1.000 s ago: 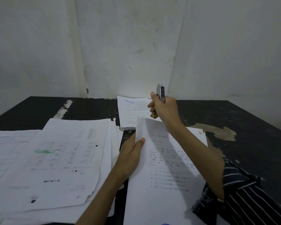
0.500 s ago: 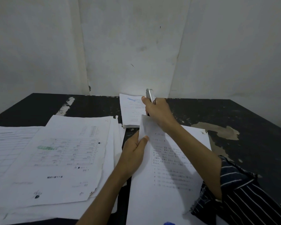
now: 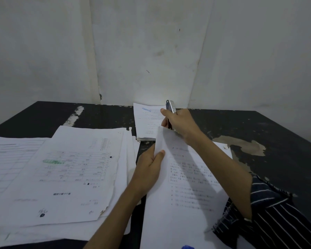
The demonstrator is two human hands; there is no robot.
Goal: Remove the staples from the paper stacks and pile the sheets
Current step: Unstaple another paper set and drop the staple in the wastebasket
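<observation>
A stapled paper stack (image 3: 183,191) with printed text lies in front of me, its top left corner lifted. My left hand (image 3: 149,166) pinches the stack's left edge near that corner, thumb on top. My right hand (image 3: 180,124) grips a silver staple remover (image 3: 171,109) upright, its lower end at the stack's top corner. Another stack of sheets (image 3: 147,121) lies flat behind, by the wall. A wide pile of loose sheets (image 3: 65,169) covers the table's left side.
The black table (image 3: 269,137) has worn, peeling patches on the right. White walls meet in a corner just behind it. My striped sleeve (image 3: 269,212) hangs over the paper's lower right. A small blue object (image 3: 187,247) peeks in at the bottom edge.
My right hand has shifted left and tilted the staple remover down toward the stack's top corner. My left hand keeps its hold on the paper's edge.
</observation>
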